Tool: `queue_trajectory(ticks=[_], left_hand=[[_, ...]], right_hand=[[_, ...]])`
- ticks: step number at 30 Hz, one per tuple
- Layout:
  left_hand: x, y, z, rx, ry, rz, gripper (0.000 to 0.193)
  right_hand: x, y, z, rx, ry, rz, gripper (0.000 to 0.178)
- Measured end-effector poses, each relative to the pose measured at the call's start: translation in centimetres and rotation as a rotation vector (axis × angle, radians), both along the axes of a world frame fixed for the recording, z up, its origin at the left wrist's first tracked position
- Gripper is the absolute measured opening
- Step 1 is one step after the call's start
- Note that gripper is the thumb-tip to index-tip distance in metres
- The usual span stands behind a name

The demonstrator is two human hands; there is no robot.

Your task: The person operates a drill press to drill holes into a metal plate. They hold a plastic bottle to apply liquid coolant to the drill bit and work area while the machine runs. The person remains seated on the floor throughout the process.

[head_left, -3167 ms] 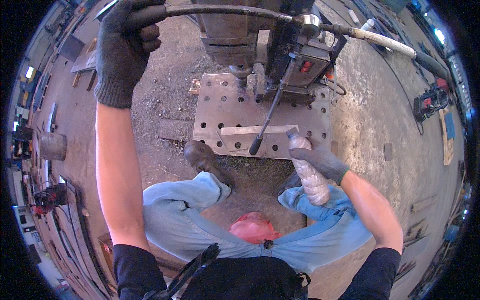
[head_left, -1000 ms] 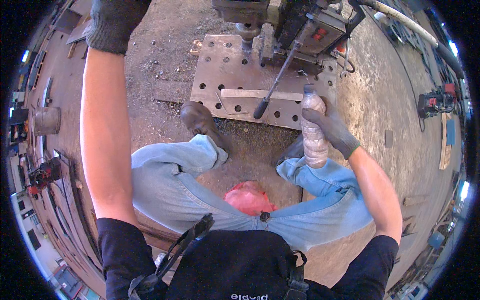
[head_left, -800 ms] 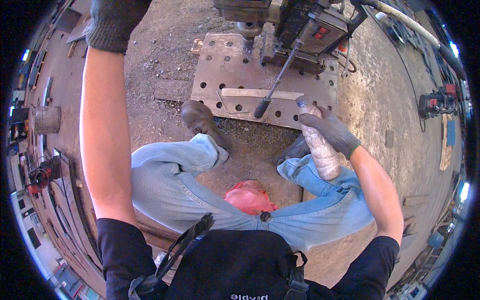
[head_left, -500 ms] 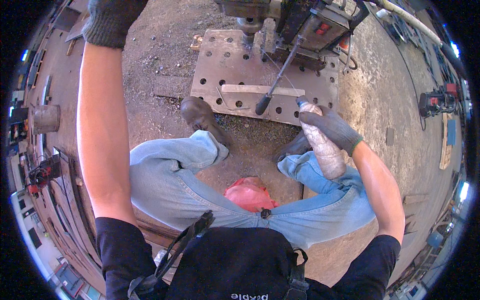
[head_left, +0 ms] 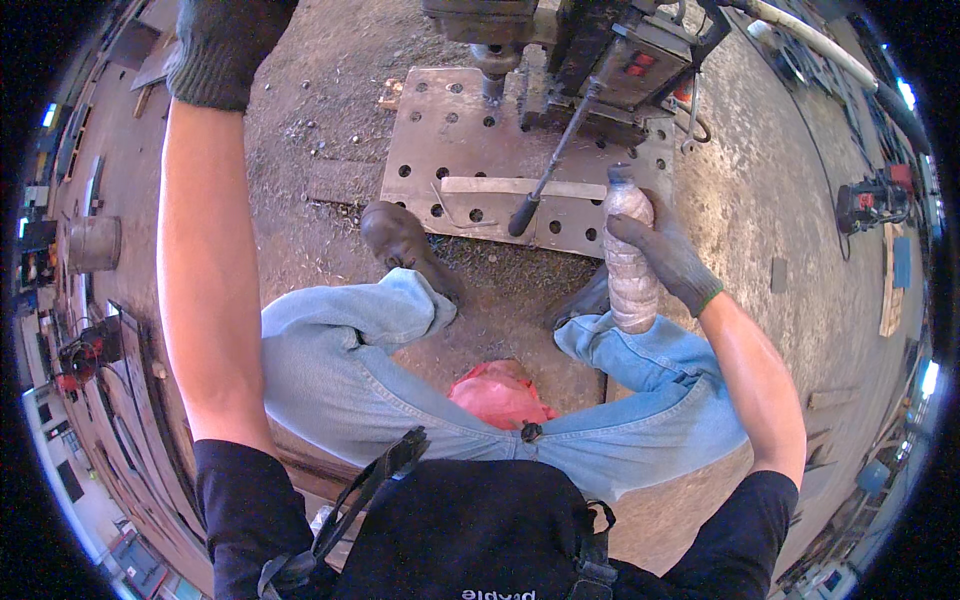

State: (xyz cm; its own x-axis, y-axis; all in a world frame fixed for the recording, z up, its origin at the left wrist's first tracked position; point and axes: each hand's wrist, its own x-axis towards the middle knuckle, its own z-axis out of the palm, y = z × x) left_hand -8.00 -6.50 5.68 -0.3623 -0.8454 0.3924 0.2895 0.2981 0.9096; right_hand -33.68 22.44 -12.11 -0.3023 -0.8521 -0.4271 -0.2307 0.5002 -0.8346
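Note:
In a dark grey knit glove, my right hand (head_left: 668,255) is wrapped round a cloudy, grimy plastic bottle (head_left: 630,280) with a dark cap. The bottle stands nearly upright above my right knee. My left hand (head_left: 228,45), gloved too, reaches far forward at the top left; its fingers are cut off by the picture's edge. Ahead of me a drilling machine (head_left: 490,20) points its bit down at a steel plate (head_left: 440,140) with rows of round holes. A lever with a black grip (head_left: 524,215) slants over the plate's near part.
A flat metal strip (head_left: 520,187) and a thin bent rod (head_left: 450,210) lie on the plate. Metal shavings litter the ground around it. A red bag (head_left: 500,390) is between my legs. At the right, a red and black machine (head_left: 872,205) stands on the floor; a metal bucket (head_left: 95,243) is at the left.
My right hand has tilted the bottle more upright, and its capped end has moved up and slightly right. My left hand has shifted only slightly.

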Motion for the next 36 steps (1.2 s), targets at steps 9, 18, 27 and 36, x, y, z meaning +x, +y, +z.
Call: queue_trajectory(ticks=[9,18,27,36], left_hand=[[-0.3,0.2,-0.2,-0.013,-0.005,0.031,0.048],[0.6,-1.4,-0.5,0.114,0.051,-0.168,0.046],[0.1,-0.9,-0.3,0.117,0.073,-0.14,0.042],[-0.1,-0.8,0.3,0.211,0.049,-0.186,0.035]], right_hand=[[0.2,0.1,0.8,0.256,0.129,0.146,0.071],[0.3,-0.2,1.6,0.363,-0.048,0.142,0.066],[0.6,-0.2,1.6,0.199,-0.142,0.072,0.073],[-0.4,0.3,-0.3,0.153,0.039,-0.006,0.08]])
